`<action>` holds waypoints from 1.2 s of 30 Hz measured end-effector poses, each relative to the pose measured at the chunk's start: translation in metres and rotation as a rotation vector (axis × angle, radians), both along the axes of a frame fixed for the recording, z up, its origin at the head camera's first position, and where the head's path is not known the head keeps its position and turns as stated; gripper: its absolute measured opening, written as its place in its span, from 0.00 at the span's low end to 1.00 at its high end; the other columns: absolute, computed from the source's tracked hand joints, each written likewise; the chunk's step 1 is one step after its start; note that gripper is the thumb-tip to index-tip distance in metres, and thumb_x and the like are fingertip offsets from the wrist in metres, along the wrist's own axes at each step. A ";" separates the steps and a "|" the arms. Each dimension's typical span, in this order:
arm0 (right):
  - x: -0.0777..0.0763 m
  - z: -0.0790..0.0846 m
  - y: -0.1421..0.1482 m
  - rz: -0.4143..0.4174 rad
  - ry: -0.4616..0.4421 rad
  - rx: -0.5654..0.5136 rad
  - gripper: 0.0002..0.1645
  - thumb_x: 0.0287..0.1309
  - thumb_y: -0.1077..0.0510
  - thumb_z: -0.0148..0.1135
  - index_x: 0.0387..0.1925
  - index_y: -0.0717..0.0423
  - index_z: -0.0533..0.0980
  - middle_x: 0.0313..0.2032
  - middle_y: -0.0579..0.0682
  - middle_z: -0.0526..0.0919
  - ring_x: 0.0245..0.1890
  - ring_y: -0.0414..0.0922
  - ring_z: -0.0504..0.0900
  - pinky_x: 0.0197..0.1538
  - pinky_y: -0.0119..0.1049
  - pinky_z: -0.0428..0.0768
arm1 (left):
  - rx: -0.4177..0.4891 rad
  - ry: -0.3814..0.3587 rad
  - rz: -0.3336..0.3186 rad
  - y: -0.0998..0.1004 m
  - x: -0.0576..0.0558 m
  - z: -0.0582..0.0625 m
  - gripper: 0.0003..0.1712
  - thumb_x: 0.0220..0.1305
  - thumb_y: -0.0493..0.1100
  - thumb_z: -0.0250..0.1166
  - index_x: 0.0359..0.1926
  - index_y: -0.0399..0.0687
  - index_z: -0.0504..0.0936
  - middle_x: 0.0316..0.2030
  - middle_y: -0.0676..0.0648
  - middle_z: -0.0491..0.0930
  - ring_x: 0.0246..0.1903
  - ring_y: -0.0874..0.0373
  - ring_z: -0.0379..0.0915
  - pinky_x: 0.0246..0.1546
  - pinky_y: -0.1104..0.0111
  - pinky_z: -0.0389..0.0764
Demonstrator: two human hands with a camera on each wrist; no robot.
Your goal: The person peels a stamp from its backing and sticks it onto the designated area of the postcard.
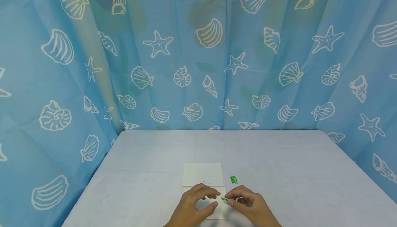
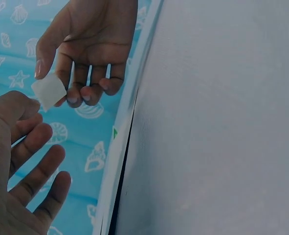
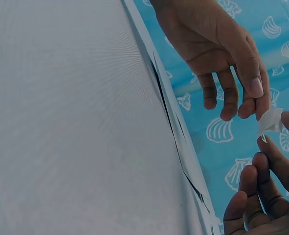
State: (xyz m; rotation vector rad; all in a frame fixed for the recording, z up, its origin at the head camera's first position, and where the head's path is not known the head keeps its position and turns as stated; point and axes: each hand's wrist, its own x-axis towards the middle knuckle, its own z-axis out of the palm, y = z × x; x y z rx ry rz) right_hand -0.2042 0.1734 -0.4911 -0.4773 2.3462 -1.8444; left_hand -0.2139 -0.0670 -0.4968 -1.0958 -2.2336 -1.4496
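Note:
My right hand [image 1: 248, 203] pinches a small green stamp-like sticker [image 1: 224, 199] between thumb and fingertip. The sticker's pale underside [image 2: 48, 91] faces the left wrist view; in the right wrist view it looks bent. Close by on the left is my left hand [image 1: 195, 203], its thumb and forefinger apart and its fingers loosely bent. Its fingertips are near the sticker's edge; whether they touch it I cannot tell. Under the hands lies a white two-panel paper piece [image 1: 203, 172], a card or envelope, with a small faint mark. The hands partly cover its lower panel.
A second green stamp-like sticker [image 1: 233, 179] lies on the table just right of the white paper. The pale cloth-covered table [image 1: 149, 158] reaches back to a blue curtain [image 1: 183, 58] with white shells and starfish, which also hangs along both sides.

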 end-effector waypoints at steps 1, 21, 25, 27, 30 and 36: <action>0.000 0.000 0.000 0.002 -0.001 -0.001 0.15 0.67 0.53 0.64 0.48 0.59 0.82 0.49 0.55 0.80 0.47 0.45 0.80 0.51 0.35 0.80 | 0.001 0.006 -0.002 0.000 0.000 0.000 0.13 0.69 0.43 0.66 0.53 0.50 0.83 0.44 0.51 0.82 0.40 0.55 0.80 0.41 0.64 0.83; 0.002 0.001 -0.001 0.094 -0.040 -0.034 0.13 0.72 0.56 0.58 0.50 0.58 0.82 0.50 0.57 0.79 0.47 0.47 0.79 0.48 0.39 0.81 | 0.009 0.075 -0.022 0.004 -0.001 -0.004 0.13 0.68 0.41 0.67 0.52 0.49 0.83 0.42 0.56 0.81 0.40 0.62 0.78 0.40 0.69 0.83; 0.003 0.001 -0.001 0.114 -0.048 -0.050 0.14 0.73 0.56 0.57 0.51 0.59 0.81 0.50 0.57 0.78 0.47 0.48 0.79 0.46 0.40 0.81 | 0.005 0.073 -0.029 0.005 -0.002 -0.007 0.13 0.68 0.42 0.67 0.52 0.51 0.83 0.43 0.57 0.80 0.40 0.64 0.78 0.40 0.69 0.83; 0.003 0.001 -0.001 0.124 -0.055 -0.056 0.14 0.73 0.56 0.57 0.51 0.60 0.81 0.50 0.57 0.78 0.48 0.49 0.79 0.45 0.40 0.81 | 0.004 0.081 -0.028 0.005 -0.002 -0.008 0.12 0.68 0.42 0.67 0.52 0.51 0.84 0.43 0.57 0.80 0.40 0.64 0.78 0.40 0.69 0.83; 0.003 0.002 -0.001 0.137 -0.070 -0.067 0.15 0.73 0.56 0.56 0.52 0.61 0.80 0.51 0.58 0.78 0.48 0.51 0.79 0.43 0.41 0.81 | 0.003 0.088 -0.022 0.005 -0.003 -0.009 0.11 0.68 0.42 0.67 0.51 0.52 0.84 0.43 0.58 0.80 0.40 0.65 0.78 0.40 0.69 0.83; 0.003 0.003 -0.001 0.164 -0.088 -0.100 0.15 0.74 0.57 0.55 0.52 0.63 0.79 0.50 0.58 0.77 0.46 0.53 0.80 0.42 0.42 0.82 | 0.016 0.109 -0.020 0.005 -0.002 -0.009 0.09 0.67 0.40 0.68 0.47 0.51 0.85 0.42 0.57 0.81 0.39 0.64 0.78 0.39 0.69 0.83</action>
